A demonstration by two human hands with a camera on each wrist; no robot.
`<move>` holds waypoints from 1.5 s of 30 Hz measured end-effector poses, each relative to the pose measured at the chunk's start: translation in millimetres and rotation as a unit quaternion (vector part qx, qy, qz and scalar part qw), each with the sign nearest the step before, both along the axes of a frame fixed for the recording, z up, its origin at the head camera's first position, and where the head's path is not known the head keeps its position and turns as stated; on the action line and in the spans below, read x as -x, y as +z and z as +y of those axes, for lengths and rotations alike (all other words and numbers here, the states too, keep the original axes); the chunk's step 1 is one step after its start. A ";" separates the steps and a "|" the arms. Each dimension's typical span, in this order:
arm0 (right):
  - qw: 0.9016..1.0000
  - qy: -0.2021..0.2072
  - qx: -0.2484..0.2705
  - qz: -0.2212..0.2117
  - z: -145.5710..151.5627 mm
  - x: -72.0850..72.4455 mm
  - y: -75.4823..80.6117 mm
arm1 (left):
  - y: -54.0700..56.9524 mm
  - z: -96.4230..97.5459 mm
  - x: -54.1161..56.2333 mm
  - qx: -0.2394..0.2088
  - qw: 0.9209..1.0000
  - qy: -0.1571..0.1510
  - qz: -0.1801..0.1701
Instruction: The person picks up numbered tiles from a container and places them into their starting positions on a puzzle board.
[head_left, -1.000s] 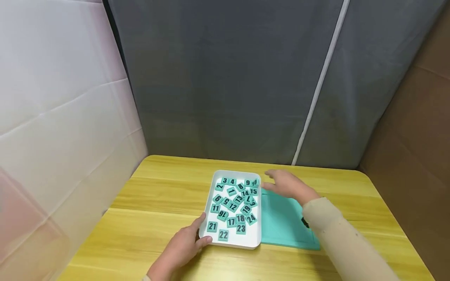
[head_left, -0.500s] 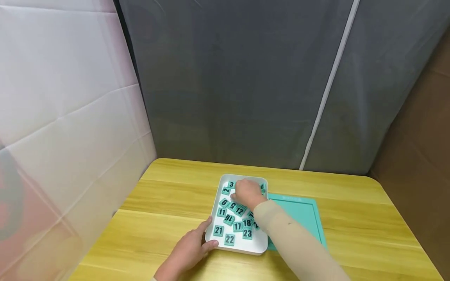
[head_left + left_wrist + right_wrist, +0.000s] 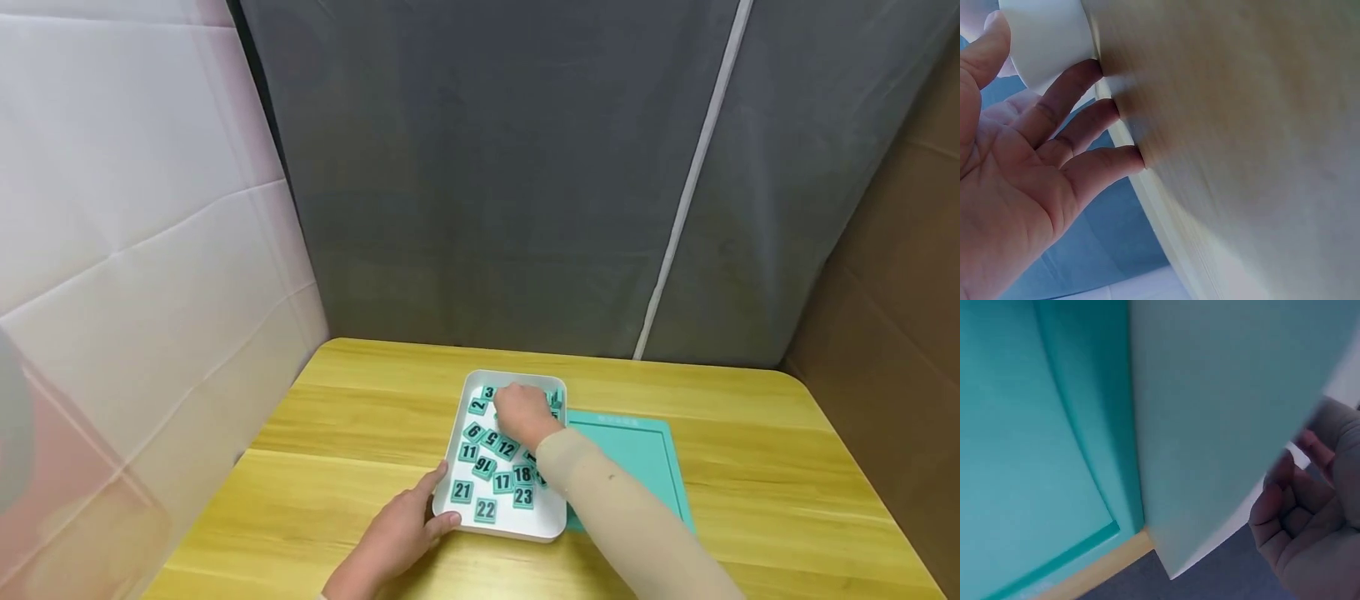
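A white tray (image 3: 542, 512) of teal square tiles (image 3: 486, 510) with black numbers lies on the table. My left hand (image 3: 403, 527) holds its near left corner, thumb at the front wall and index finger along the left wall. In the left wrist view, several fingers (image 3: 1088, 122) of that hand touch the tabletop. My right hand (image 3: 523, 412) reaches over the right wall into the far part, low over the tiles, covering some of them. Its fingers look bent in the right wrist view, but the tips are hidden and I cannot tell whether they hold a tile.
A flat teal board (image 3: 633, 462) with a raised border lies against the tray's right side, partly under my right sleeve (image 3: 622, 508). The yellow wood-grain table (image 3: 780, 475) ends at a grey curtain (image 3: 480, 183) behind. White panels (image 3: 150, 183) stand at left, a brown one (image 3: 892, 242) at right.
My right hand has moved left and down from beside the tray's far right corner to over the tiles, its fingers now bent. The left hand stays at the tray's corner.
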State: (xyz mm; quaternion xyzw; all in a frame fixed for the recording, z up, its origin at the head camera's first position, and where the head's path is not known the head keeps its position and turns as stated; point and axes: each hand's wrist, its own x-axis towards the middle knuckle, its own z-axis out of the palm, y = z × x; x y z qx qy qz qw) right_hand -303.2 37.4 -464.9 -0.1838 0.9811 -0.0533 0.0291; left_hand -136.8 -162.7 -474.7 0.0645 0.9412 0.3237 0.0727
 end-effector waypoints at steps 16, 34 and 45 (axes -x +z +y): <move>0.983 -0.022 0.179 -0.020 162.2 -11.7 34.0 | 5.4 2.4 -1.9 0.024 1.000 0.013 0.009; 0.996 0.009 0.080 -0.027 166.0 -36.8 -8.3 | 4.5 6.5 -4.1 0.010 1.000 0.006 0.000; 0.997 0.010 0.082 -0.008 164.9 -37.5 -15.2 | 2.2 8.0 -6.2 0.013 1.000 0.004 0.001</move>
